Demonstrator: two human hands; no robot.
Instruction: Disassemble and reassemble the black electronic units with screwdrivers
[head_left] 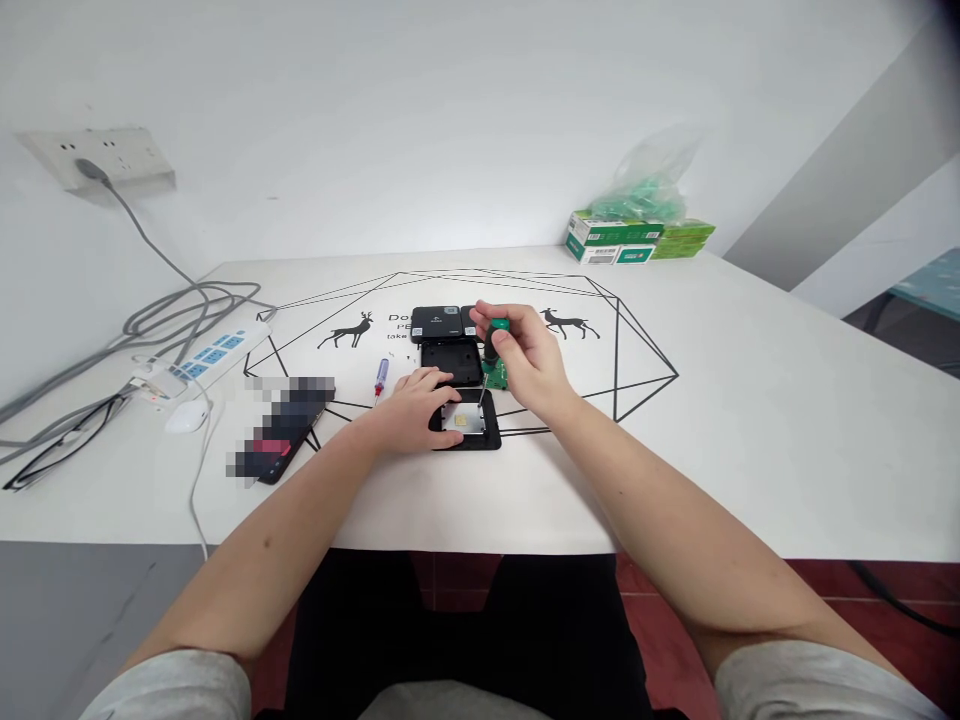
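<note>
My right hand (529,355) grips an upright, slightly tilted screwdriver (493,342) with a green and black handle. Its thin shaft reaches down to the upper right corner of a silver metal plate (471,418). That plate, with a yellowish label on it, sits inside a shallow black case (491,432) lying flat on the table. From the left, my left hand (412,410) holds the case, thumb on its lower part and fingers over its upper part. Just beyond lies an empty black case half (450,362). A green circuit board (499,378) shows partly behind my right hand.
Closed black device cases (436,323) lie farther back. A small purple-handled screwdriver (381,375) and a partly blurred phone (289,440) lie to the left. Farther left are a power strip (225,350), cables, a white charger and glasses (67,440). Green boxes (611,235) stand at the back right.
</note>
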